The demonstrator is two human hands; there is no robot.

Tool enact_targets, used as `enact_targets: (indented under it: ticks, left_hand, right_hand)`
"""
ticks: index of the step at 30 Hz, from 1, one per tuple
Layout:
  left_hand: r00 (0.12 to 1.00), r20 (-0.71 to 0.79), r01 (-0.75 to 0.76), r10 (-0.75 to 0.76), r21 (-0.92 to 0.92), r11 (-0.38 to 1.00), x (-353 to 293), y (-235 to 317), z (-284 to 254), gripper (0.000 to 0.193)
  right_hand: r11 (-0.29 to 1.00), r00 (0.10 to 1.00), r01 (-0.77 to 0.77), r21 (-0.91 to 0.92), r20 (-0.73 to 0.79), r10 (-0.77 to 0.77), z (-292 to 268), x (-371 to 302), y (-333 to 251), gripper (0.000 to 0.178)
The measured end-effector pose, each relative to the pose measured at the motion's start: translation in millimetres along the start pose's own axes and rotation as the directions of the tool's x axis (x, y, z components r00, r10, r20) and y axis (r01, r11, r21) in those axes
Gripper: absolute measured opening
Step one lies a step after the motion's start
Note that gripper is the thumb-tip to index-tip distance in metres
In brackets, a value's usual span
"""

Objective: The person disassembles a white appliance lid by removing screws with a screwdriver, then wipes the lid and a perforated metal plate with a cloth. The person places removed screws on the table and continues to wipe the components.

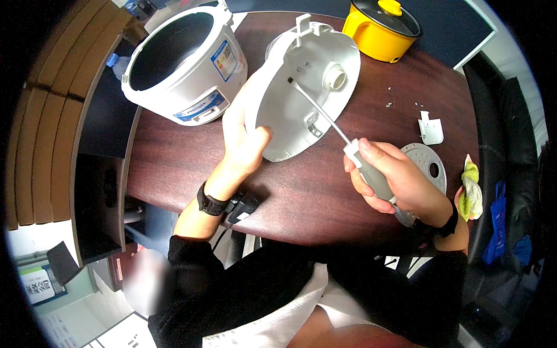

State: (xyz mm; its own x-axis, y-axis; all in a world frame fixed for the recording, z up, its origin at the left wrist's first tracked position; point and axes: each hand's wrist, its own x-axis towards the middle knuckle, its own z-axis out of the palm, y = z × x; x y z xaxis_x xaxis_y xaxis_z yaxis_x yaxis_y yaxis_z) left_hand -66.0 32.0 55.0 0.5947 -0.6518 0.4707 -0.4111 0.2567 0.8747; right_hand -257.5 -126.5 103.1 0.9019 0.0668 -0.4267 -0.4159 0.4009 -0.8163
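Observation:
My left hand (246,139) grips the near-left edge of a hollow white plastic rice cooker lid (281,124), tilted so that its inside faces me. A round collar stands up inside the lid, and a hinge-like piece juts from its far end. My right hand (406,177) is wrapped round the grey and white handle of a screwdriver (370,172). Its metal shaft points up and left into the lid, and the dark tip is over the inner surface; whether it touches cannot be told. The white rice cooker body (200,95), lidless, stands left of the lid.
A yellow pot (377,36) with a dark lid stands at the back of the brown table (301,203). To the right lie a small white plastic piece (431,130), small white bits (389,105), a perforated round plate (419,152) and a cloth (471,194). Cardboard boxes (35,156) line the left.

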Motion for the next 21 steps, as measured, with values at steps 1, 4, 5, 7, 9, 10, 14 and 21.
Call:
enact_targets:
  ticks: [1,4,5,7,9,10,14,21]
  left_hand:
    - [1.000,0.018,-0.013,0.013,0.034,0.999,1,1,-1,0.071]
    - [1.000,0.015,-0.017,0.016,0.063,0.998,0,-3,-2,0.072]
    - [1.000,0.019,0.007,-0.008,0.058,0.998,1,-1,-3,0.071]
    - [0.998,0.019,0.058,-0.059,0.050,0.997,1,4,-2,0.069]
    - [0.999,0.027,0.025,-0.026,0.049,0.998,1,3,-2,0.070]
    - [0.999,0.032,0.008,-0.009,0.049,0.999,1,2,-2,0.070]
    - [0.996,0.089,0.001,-0.005,0.050,0.999,4,3,-5,0.070]
    - [0.984,0.176,0.062,-0.028,-0.190,0.980,9,1,-3,0.071]
  right_hand:
    - [1.000,1.000,0.021,-0.019,-0.003,-0.022,1,1,1,0.042]
    - [0.998,0.998,0.049,-0.034,-0.040,-0.051,2,0,2,0.042]
    - [0.998,0.997,0.054,-0.028,-0.050,-0.055,1,-1,3,0.041]
    - [0.998,0.996,0.059,-0.024,-0.069,-0.060,1,-3,5,0.041]
    - [0.997,0.993,0.066,-0.025,-0.093,-0.068,2,-3,4,0.041]
    - [0.997,0.993,0.076,-0.028,-0.091,-0.078,2,-3,4,0.041]
    - [0.994,0.992,0.105,-0.020,-0.065,-0.106,-4,0,8,0.041]
    - [0.998,0.998,0.054,0.013,-0.016,-0.053,-4,-5,8,0.042]
